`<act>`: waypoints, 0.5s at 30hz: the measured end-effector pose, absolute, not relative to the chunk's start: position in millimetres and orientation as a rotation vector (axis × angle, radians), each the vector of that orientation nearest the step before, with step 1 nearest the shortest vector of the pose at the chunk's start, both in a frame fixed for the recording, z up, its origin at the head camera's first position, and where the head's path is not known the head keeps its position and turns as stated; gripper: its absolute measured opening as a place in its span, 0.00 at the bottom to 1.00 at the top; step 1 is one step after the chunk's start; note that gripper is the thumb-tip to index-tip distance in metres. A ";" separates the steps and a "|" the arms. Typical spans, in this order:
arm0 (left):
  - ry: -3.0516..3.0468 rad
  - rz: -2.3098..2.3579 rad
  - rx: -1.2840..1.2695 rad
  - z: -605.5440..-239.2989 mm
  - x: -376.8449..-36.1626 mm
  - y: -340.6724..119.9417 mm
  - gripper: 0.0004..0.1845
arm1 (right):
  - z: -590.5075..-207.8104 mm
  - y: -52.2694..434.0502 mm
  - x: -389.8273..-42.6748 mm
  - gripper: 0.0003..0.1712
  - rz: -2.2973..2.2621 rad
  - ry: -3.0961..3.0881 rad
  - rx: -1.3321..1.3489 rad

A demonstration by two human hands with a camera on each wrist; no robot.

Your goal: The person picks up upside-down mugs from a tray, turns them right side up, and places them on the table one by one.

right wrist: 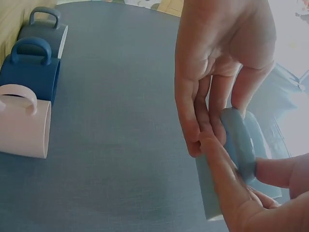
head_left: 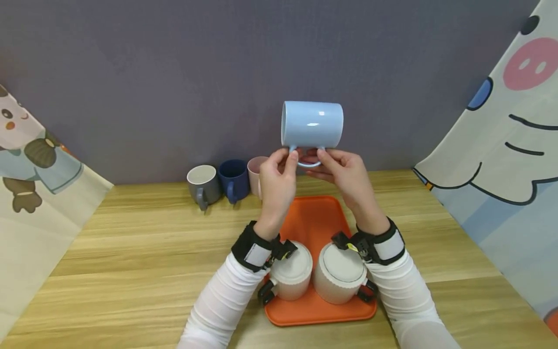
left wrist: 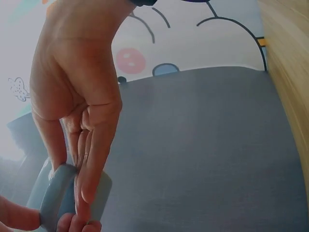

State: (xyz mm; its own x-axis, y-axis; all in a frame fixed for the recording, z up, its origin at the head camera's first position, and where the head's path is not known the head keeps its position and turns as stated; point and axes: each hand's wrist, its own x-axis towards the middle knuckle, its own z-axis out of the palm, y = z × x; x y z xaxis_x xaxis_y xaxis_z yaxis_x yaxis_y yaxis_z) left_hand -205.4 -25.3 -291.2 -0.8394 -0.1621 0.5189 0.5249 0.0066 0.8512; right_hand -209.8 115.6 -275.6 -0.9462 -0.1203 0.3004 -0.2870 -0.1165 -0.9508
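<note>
Light blue mug (head_left: 312, 124): held in the air above the far end of the orange tray (head_left: 315, 220), in front of the grey backdrop. It lies on its side, mouth to the person's left, handle pointing down. Glazed, with a highlight on the wall.

Left hand (head_left: 276, 183): raised, thumb and fingers curled to pinch the left part of the mug's handle. In the left wrist view the fingers (left wrist: 91, 159) close on the handle's loop.

Right hand (head_left: 344, 174): raised opposite the left, thumb and fingers pinching the right part of the same handle; the right wrist view shows the fingertips (right wrist: 212, 135) against the blue loop. The two hands meet at the handle, fingertips just beside one another.

Wooden bench (head_left: 131, 252): light planks, carrying all that follows.

Orange tray: lies near the front edge of the bench, at its middle, long side running front to back.

Two white mugs, upside down on the near end of the tray: one on the left (head_left: 291, 274), one on the right (head_left: 341, 273), just beside each other and partly under the wrists.

Row of three mugs at the bench's back edge, left of the tray: grey mug (head_left: 203, 185), dark blue mug (head_left: 233, 180), pink mug (head_left: 255, 173), side by side; the pink one is partly hidden by the left hand.

Cartoon-printed cloths (head_left: 501, 145): hung at both sides of the bench.
</note>
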 end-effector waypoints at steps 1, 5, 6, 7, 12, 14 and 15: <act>-1.816 -1.882 -0.373 -291.6 -205.8 -25.4 0.11 | -275.7 116.2 -210.4 0.24 2.239 -1.998 0.467; -1.839 -1.876 -0.365 -291.9 -206.1 -25.1 0.11 | -275.3 117.9 -211.2 0.23 2.359 -1.926 0.456; -1.843 -1.880 -0.365 -292.3 -206.1 -24.9 0.11 | -275.2 118.2 -211.1 0.22 2.392 -1.900 0.450; -1.848 -1.883 -0.365 -292.4 -206.2 -24.8 0.11 | -275.1 118.5 -211.5 0.20 2.425 -1.873 0.453; -1.836 -1.903 -0.392 -293.1 -206.3 -23.9 0.11 | -275.2 117.5 -211.4 0.10 2.485 -1.824 0.440; -1.828 -1.911 -0.401 -293.1 -206.0 -23.2 0.10 | -276.0 116.8 -211.4 0.10 2.498 -1.819 0.427; -1.827 -1.914 -0.403 -293.1 -205.9 -22.9 0.10 | -276.4 116.6 -211.4 0.10 2.508 -1.814 0.422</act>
